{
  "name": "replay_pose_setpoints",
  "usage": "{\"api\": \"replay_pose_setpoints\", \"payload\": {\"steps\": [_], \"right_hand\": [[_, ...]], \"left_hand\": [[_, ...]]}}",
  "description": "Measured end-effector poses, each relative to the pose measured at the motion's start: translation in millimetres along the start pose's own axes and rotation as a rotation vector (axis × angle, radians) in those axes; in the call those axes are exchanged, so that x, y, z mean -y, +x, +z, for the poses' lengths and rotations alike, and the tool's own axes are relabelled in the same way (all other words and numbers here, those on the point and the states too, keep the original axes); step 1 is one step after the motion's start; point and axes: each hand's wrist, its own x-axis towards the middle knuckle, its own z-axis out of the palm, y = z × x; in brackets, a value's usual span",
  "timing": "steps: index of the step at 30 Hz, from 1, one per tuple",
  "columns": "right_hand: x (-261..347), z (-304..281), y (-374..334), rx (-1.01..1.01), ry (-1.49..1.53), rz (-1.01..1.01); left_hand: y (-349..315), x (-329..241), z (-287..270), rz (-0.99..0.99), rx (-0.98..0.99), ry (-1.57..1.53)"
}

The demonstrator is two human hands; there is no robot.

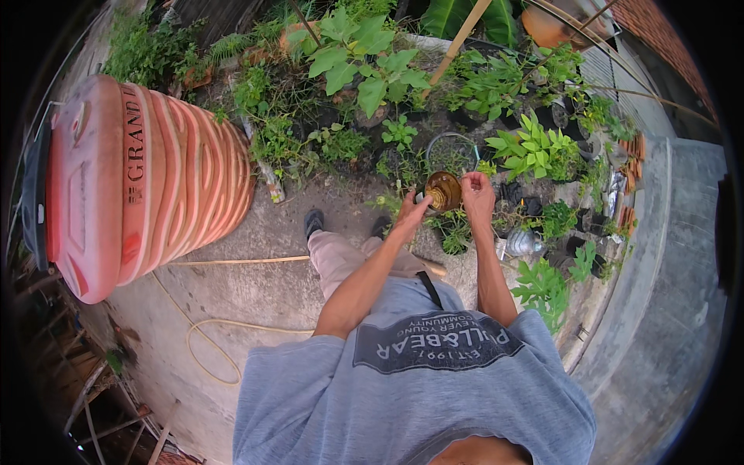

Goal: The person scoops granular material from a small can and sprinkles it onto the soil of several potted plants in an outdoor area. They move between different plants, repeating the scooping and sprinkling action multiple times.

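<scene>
I hold a small round brown jar-like object [443,191] out in front of me over the plants. My left hand [410,217] grips it from its lower left side. My right hand [477,191] closes on its right side, fingers at its rim. What is inside it is too small to tell. Below it stands a dark pot with a small green plant [454,232].
A large orange ribbed water tank [147,178] stands at the left. A yellowish hose [209,325] loops over the concrete floor. Several potted plants [535,151] and leafy shrubs [356,58] crowd the bed ahead. A grey concrete path [666,256] runs at the right.
</scene>
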Motion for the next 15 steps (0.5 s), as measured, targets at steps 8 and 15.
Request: {"api": "replay_pose_setpoints", "payload": {"steps": [8,15], "right_hand": [[-49,-22,-42,0.543,0.91,0.557],[-27,-8,-48,0.209,0.745,0.415]], "left_hand": [[-2,3,8,0.02,0.117,-0.022],[-25,-18,9,-0.005,0.096,0.029]]}}
